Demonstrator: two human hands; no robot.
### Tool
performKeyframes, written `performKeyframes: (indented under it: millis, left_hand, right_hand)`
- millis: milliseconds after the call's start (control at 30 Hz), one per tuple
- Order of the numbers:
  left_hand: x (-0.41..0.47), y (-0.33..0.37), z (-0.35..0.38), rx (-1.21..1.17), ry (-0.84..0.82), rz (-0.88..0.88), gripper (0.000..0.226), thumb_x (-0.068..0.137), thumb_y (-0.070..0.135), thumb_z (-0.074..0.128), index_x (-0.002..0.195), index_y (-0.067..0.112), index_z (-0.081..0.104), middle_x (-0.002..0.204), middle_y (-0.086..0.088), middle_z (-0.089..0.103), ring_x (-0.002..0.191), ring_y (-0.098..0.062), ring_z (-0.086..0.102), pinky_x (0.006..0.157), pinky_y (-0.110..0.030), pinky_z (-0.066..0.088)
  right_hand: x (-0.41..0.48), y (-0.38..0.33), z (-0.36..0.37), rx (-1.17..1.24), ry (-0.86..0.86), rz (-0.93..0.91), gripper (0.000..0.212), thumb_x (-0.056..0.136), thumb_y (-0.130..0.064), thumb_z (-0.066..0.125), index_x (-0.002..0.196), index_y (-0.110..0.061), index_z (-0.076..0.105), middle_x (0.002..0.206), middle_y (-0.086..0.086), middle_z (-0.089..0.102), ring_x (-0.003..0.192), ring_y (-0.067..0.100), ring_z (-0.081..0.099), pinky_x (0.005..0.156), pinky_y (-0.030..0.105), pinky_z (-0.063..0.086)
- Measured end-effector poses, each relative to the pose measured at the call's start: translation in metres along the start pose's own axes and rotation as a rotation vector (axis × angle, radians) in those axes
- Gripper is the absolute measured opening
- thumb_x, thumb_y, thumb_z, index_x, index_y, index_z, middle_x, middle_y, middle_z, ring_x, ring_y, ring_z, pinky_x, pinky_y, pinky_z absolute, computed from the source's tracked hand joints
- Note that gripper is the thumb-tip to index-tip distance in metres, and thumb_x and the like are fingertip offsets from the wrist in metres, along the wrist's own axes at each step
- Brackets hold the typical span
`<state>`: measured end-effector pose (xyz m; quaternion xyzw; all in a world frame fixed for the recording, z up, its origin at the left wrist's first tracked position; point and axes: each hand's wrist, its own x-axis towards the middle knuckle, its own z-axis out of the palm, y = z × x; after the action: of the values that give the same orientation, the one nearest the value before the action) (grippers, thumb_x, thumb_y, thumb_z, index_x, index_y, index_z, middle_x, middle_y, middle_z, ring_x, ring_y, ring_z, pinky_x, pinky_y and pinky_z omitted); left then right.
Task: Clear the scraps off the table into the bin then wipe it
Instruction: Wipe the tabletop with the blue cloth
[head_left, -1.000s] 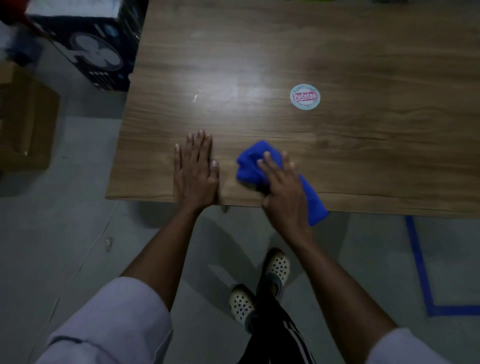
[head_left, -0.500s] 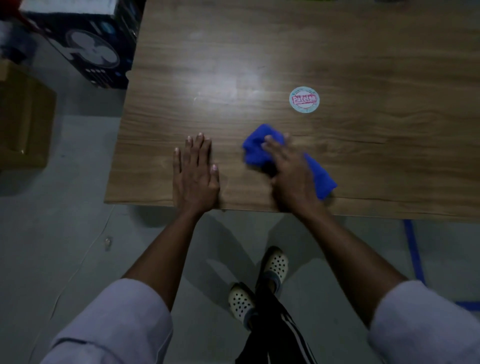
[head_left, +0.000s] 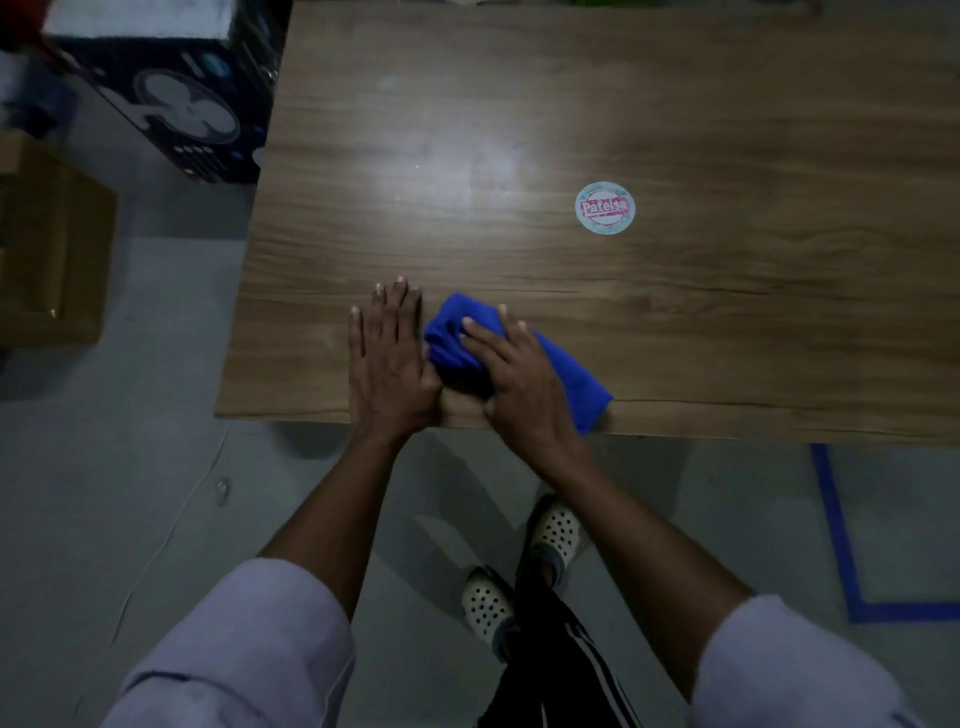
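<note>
While left hand (head_left: 390, 364) lies flat, cloth (head_left: 569, 376) sits under right hand (head_left: 522, 379) grip.

Cloth (head_left: 569, 371): bright blue
Table (head_left: 727, 312): brown wood grain
Sticker (head_left: 605, 208): white w/ pink print
Clogs (head_left: 556, 535): cream, dark holes
Floor tape (head_left: 836, 530): blue
Trousers (head_left: 566, 670): black w/ white stripes
Sleeves (head_left: 244, 649): pale lilac-grey

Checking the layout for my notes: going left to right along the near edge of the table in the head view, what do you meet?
left hand → blue cloth, pressed under the right hand → bare wood of the table
</note>
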<state>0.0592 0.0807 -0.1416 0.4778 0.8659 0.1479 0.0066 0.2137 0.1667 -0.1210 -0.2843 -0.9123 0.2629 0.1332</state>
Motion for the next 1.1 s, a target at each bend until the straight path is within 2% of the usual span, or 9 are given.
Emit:
performKeyframes:
  millis: [133,300,367,467,600,700,833,1000,1100]
  left_hand:
    - [0.000,0.001,0.002,0.031,-0.008,-0.016,0.068,0.095,0.034,0.036,0.160,0.016,0.028,0.169,-0.005,0.021,0.157,-0.024,0.013,0.127,-0.050,0.008]
    - [0.001,0.002,0.004,0.035,-0.011,-0.028,0.067,0.095,0.035,0.034,0.160,0.017,0.031,0.169,-0.005,0.022,0.157,-0.025,0.015,0.126,-0.051,0.009]
    - [0.001,-0.001,0.003,0.028,-0.024,-0.026,0.068,0.094,0.035,0.034,0.157,0.010,0.034,0.168,-0.006,0.025,0.156,-0.025,0.018,0.126,-0.052,0.011]
    - [0.001,-0.002,0.000,0.037,-0.061,-0.007,0.069,0.095,0.036,0.032,0.160,0.014,0.028,0.169,-0.005,0.020,0.157,-0.024,0.013,0.127,-0.051,0.008]
    - [0.002,0.010,0.000,0.114,-0.068,0.065,0.069,0.095,0.031,0.035,0.161,0.016,0.025,0.170,-0.004,0.017,0.158,-0.022,0.009,0.127,-0.051,0.007]
    - [0.020,0.025,0.006,0.118,-0.103,0.213,0.073,0.090,0.030,0.036,0.159,0.009,0.029,0.169,-0.007,0.022,0.157,-0.024,0.013,0.127,-0.051,0.010]
    - [0.049,0.053,0.018,0.063,-0.151,0.217,0.071,0.093,0.035,0.026,0.160,0.010,0.028,0.169,-0.007,0.021,0.158,-0.024,0.011,0.128,-0.046,0.007]
    - [0.069,0.030,0.014,0.123,-0.139,0.250,0.066,0.098,0.047,0.025,0.162,0.031,0.023,0.170,0.004,0.015,0.158,-0.023,0.005,0.127,-0.050,0.004]
    - [0.075,0.003,0.011,0.095,-0.079,0.147,0.056,0.103,0.042,0.028,0.159,0.041,0.028,0.170,0.003,0.017,0.158,-0.025,0.008,0.127,-0.049,0.005]
  right_hand:
    - [0.015,0.041,-0.028,-0.074,0.023,0.148,0.081,0.063,0.009,0.059,0.142,-0.009,0.055,0.153,0.005,0.048,0.149,0.039,0.028,0.123,0.050,0.022]
    - [0.082,0.005,-0.006,-0.049,0.000,0.231,0.073,0.084,0.000,0.063,0.152,-0.012,0.042,0.161,-0.001,0.035,0.154,0.034,0.013,0.124,0.039,0.004]
    - [0.066,-0.017,0.009,-0.061,-0.032,0.116,0.064,0.084,-0.002,0.058,0.147,-0.008,0.049,0.157,0.004,0.043,0.152,0.037,0.022,0.123,0.040,0.008]
    - [0.021,0.004,-0.002,-0.082,0.007,0.013,0.076,0.065,0.003,0.060,0.140,-0.008,0.058,0.149,0.006,0.053,0.146,0.040,0.034,0.120,0.047,0.021]
    - [-0.013,0.050,-0.030,-0.164,0.121,0.163,0.080,0.067,0.007,0.056,0.145,-0.012,0.052,0.156,0.000,0.045,0.150,0.034,0.027,0.122,0.049,0.025]
    - [-0.009,0.041,-0.022,-0.191,0.194,0.250,0.074,0.073,0.002,0.044,0.146,-0.011,0.050,0.158,0.001,0.042,0.152,0.032,0.024,0.125,0.045,0.018]
    - [-0.008,0.042,-0.016,-0.180,0.213,0.266,0.074,0.074,-0.006,0.033,0.146,-0.010,0.051,0.158,0.002,0.042,0.152,0.032,0.026,0.126,0.043,0.016]
    - [-0.004,0.046,-0.021,-0.206,0.202,0.270,0.074,0.074,-0.010,0.031,0.146,-0.011,0.050,0.159,0.000,0.041,0.152,0.032,0.025,0.124,0.048,0.021]
    - [0.015,0.046,-0.025,-0.231,0.168,0.355,0.080,0.073,-0.021,0.026,0.151,-0.012,0.042,0.163,0.000,0.033,0.153,0.034,0.019,0.125,0.048,0.017]
